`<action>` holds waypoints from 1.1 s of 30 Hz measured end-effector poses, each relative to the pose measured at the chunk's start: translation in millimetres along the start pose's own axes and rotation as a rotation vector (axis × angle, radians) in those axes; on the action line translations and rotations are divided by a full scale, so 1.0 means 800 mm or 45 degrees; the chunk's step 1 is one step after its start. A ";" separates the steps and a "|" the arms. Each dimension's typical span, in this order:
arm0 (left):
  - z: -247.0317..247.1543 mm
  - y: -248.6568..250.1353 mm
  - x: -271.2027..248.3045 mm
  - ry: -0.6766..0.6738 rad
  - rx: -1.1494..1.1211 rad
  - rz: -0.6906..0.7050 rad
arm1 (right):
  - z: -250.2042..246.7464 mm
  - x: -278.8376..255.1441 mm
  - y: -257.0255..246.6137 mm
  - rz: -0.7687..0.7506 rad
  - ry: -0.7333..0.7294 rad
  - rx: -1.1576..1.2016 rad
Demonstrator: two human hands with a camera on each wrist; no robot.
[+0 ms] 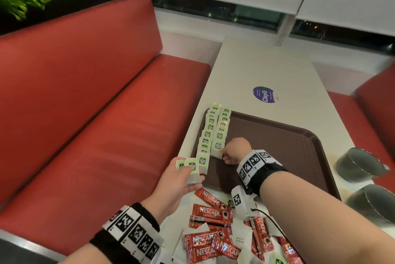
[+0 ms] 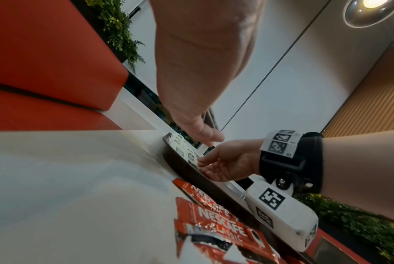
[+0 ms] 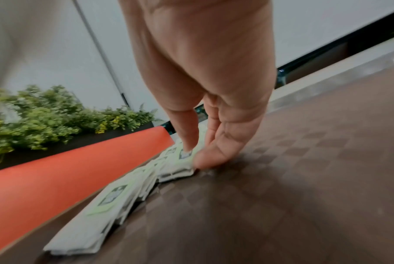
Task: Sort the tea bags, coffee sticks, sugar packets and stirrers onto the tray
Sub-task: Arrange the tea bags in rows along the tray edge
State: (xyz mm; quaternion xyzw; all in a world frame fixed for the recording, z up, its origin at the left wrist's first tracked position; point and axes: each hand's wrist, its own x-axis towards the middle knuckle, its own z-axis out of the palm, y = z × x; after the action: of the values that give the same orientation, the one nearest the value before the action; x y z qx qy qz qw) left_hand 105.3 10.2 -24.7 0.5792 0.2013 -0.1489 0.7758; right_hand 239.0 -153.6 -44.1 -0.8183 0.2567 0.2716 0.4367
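Palm up, the left hand grips two green-labelled paper tea bags beside the brown plastic tray; the right hand, knuckles up, pinches the near bag of the tray's right-hand tea bag row.

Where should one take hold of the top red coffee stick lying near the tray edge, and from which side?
Pinch the coffee stick across its narrow width at the middle, coming from above: it lies flat on the table, its upper end near the tray rim.
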 end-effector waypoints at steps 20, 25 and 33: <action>0.019 0.009 -0.009 -0.038 -0.088 -0.043 | 0.010 -0.065 0.057 -0.523 -0.107 0.449; 0.010 0.012 -0.015 -0.019 -0.110 0.000 | -0.004 -0.040 0.037 -0.344 0.029 0.364; 0.001 0.014 -0.022 -0.009 -0.039 0.006 | -0.005 -0.032 0.005 -0.072 -0.045 0.094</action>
State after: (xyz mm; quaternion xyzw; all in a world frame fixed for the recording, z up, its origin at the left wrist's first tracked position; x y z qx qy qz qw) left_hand 95.5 12.9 -6.4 0.5671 0.1992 -0.1459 0.7857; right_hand 219.2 -154.0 -27.6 -0.8037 0.2355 0.2640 0.4785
